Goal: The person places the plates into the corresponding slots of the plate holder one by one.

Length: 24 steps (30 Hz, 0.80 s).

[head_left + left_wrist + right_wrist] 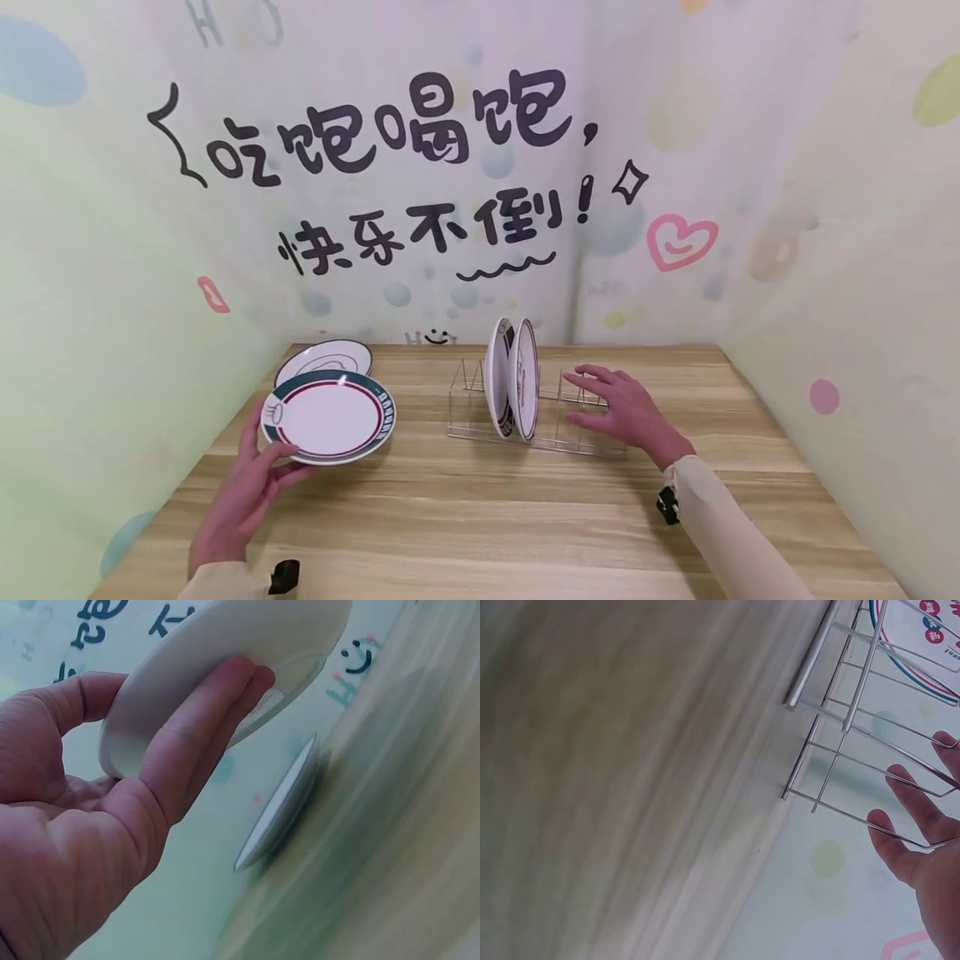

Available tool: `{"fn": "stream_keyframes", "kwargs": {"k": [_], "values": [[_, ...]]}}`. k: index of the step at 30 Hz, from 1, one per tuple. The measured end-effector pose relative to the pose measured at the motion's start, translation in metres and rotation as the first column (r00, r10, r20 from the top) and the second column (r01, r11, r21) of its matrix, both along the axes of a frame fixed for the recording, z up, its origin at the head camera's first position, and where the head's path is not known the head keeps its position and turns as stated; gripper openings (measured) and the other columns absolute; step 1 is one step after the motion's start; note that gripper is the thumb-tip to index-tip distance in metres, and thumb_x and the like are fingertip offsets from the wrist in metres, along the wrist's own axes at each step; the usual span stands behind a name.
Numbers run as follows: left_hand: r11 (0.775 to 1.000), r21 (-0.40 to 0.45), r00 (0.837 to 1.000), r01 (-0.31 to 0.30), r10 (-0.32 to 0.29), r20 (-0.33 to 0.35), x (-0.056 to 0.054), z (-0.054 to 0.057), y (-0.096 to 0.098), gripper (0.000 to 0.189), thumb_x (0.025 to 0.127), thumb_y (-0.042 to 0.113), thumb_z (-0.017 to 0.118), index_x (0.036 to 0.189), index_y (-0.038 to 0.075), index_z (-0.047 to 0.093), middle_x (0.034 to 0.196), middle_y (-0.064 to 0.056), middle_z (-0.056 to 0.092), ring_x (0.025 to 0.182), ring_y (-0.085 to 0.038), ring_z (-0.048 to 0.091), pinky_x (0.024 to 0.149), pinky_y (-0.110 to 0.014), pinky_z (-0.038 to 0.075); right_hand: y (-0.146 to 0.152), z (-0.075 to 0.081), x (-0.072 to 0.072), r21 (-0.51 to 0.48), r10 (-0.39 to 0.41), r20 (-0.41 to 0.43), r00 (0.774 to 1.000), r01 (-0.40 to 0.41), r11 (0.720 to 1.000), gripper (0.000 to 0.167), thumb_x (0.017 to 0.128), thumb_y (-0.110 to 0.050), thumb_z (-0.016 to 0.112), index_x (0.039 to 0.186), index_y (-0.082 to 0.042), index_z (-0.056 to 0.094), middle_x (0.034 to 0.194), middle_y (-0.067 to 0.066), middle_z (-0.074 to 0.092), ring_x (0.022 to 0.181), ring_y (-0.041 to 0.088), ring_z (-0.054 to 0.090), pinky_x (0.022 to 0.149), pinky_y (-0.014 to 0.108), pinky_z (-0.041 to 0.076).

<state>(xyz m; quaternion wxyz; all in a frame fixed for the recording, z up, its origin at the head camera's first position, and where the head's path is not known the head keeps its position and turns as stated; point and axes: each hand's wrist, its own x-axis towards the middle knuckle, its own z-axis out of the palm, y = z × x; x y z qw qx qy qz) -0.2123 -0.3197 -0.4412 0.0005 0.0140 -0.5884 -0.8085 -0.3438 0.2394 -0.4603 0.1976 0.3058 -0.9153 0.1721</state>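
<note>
My left hand point(251, 483) grips a plate point(330, 417) by its near-left rim, thumb on top and fingers spread beneath. This plate has a dark green band, a red ring and a white centre; its pale underside shows in the left wrist view, raised off the table. On the right, a wire dish rack point(577, 446) holds two plates standing on edge, a left plate point(495, 383) and a right plate point(527, 383). My right hand point(626, 412) is at the rack's right end, its fingers parted and slightly bent beside the wires point(870, 796), holding no plate.
Behind the held plate, another white plate point(330, 354) with a dark rim lies on the wooden table point(420, 517), partly covered in the head view. A printed curtain wall point(750, 167) with dark lettering closes off the back and both sides.
</note>
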Motion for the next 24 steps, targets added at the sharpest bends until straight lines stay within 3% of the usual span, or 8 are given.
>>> {"fn": "stream_keyframes", "kwargs": {"k": [7, 14, 18, 24], "values": [[0.998, -0.02, 0.996, 0.065, -0.066, -0.059, -0.016, 0.021, 0.03, 0.097, 0.105, -0.002, 0.053, 0.162, 0.054, -0.003, 0.163, -0.026, 0.0, 0.102, -0.027, 0.072, 0.095, -0.04, 0.057, 0.003, -0.004, 0.0, -0.004, -0.004, 0.012, 1.0, 0.004, 1.0, 0.069, 0.085, -0.043, 0.084, 0.147, -0.021, 0.061, 0.145, 0.011, 0.058, 0.117, 0.042, 0.059, 0.098, 0.066, 0.048], [0.993, -0.059, 0.99, 0.103, -0.108, -0.087, -0.038, 0.039, 0.064, 0.093, 0.105, 0.001, 0.056, 0.163, 0.052, 0.005, 0.163, -0.023, 0.014, 0.1, -0.027, 0.071, 0.094, -0.041, 0.058, 0.004, -0.008, 0.0, -0.012, -0.009, 0.034, 0.999, 0.009, 1.0, 0.07, 0.085, -0.045, 0.084, 0.147, -0.022, 0.061, 0.147, 0.01, 0.057, 0.118, 0.041, 0.058, 0.098, 0.065, 0.049], [0.991, -0.04, 0.983, 0.13, -0.134, -0.123, -0.051, 0.046, 0.081, 0.094, 0.103, -0.002, 0.057, 0.163, 0.052, 0.008, 0.162, -0.024, 0.018, 0.102, -0.03, 0.07, 0.094, -0.044, 0.058, 0.004, -0.007, -0.001, -0.024, -0.001, 0.015, 1.0, 0.002, 1.0, 0.069, 0.084, -0.043, 0.085, 0.146, -0.022, 0.062, 0.146, 0.01, 0.057, 0.118, 0.042, 0.058, 0.099, 0.065, 0.048], [0.988, -0.075, 0.979, 0.132, -0.142, -0.148, -0.064, 0.052, 0.1, 0.095, 0.102, -0.003, 0.058, 0.163, 0.052, 0.009, 0.16, -0.025, 0.024, 0.103, -0.028, 0.07, 0.092, -0.042, 0.059, 0.003, -0.005, -0.003, -0.018, 0.002, 0.016, 1.0, -0.002, 1.0, 0.067, 0.085, -0.043, 0.083, 0.146, -0.024, 0.062, 0.147, 0.009, 0.057, 0.118, 0.041, 0.058, 0.1, 0.064, 0.047]]}}
